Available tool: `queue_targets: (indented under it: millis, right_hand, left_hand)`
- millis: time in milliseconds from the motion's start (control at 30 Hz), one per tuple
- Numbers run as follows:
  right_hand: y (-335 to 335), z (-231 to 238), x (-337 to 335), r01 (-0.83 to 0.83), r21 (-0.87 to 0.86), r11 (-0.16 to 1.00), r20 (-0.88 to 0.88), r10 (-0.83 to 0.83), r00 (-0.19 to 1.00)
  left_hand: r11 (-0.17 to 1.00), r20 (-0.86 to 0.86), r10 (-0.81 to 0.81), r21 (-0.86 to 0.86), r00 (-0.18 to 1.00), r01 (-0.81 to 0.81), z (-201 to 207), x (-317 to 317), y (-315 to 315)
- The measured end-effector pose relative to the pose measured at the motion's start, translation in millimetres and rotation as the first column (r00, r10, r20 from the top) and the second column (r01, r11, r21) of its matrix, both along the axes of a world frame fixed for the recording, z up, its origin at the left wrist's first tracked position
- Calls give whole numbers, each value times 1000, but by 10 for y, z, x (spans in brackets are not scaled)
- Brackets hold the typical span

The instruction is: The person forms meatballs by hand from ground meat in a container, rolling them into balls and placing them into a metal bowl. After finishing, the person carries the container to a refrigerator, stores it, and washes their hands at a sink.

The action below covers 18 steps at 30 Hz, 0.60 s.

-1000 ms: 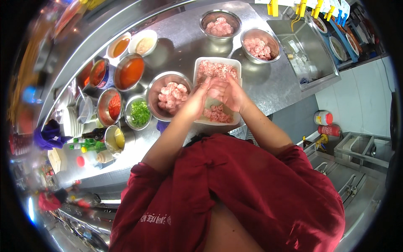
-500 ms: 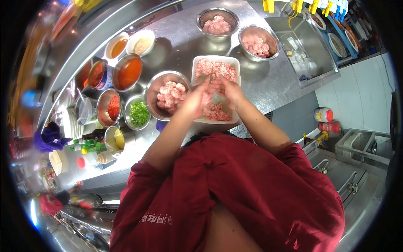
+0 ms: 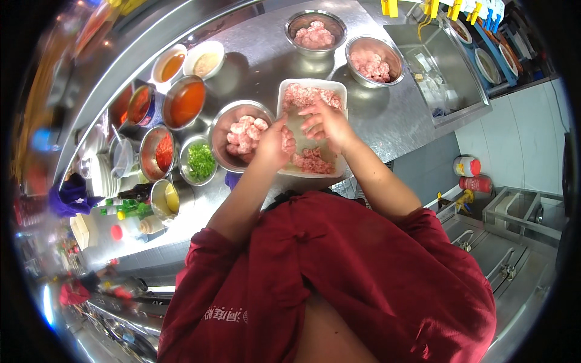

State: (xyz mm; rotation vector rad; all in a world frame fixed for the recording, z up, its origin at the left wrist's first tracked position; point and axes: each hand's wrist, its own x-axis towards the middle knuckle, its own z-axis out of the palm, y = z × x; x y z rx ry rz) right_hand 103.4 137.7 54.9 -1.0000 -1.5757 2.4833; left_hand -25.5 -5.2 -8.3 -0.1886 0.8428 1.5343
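Note:
A white rectangular tub (image 3: 342, 97) sits before me with pink minced meat (image 3: 311, 161) at its near and far ends and bare bottom between. My left hand (image 3: 277, 144) is over its left edge, beside a steel bowl (image 3: 219, 128) of meatballs (image 3: 244, 137). Its fingers are curled closed, and what they hold, if anything, is hidden. Over the right side of the tub, my right hand (image 3: 328, 126) has its fingers apart and slightly bent, pointing left, with nothing visible in them. The two hands are separate.
Two more steel bowls of meatballs (image 3: 313, 36) (image 3: 370, 66) stand behind the tub. To the left are bowls of chopped greens (image 3: 200, 162), chopped red pepper (image 3: 163, 153) and red sauce (image 3: 186, 105). Bottles (image 3: 130, 227) stand near the left edge. A sink (image 3: 431, 72) is at right.
My hands were together over the tub's middle and have come apart. The left has moved left towards the meatball bowl, its fingers curling; the right has spread its fingers.

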Motion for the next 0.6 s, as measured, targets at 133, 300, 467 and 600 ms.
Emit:
queue_targets:
  millis: [133, 300, 467, 600]
  right_hand:
    - [14, -424, 37, 258, -302, 918, -39, -282, 959]
    - [-37, -324, 34, 131, -292, 947, 4, -136, 991]
    - [-203, 28, -88, -44, -52, 998, -253, 29, 967]
    - [-10, -323, -44, 162, -3, 987, -128, -161, 979]
  left_hand:
    - [993, -579, -110, -23, 808, 118, 581, 264, 174]
    - [995, -640, 92, 93, 763, -42, 592, 232, 256]
    - [998, 101, 1, 59, 995, -7, 237, 129, 113]
    - [984, -14, -169, 48, 985, 170, 245, 185, 120]
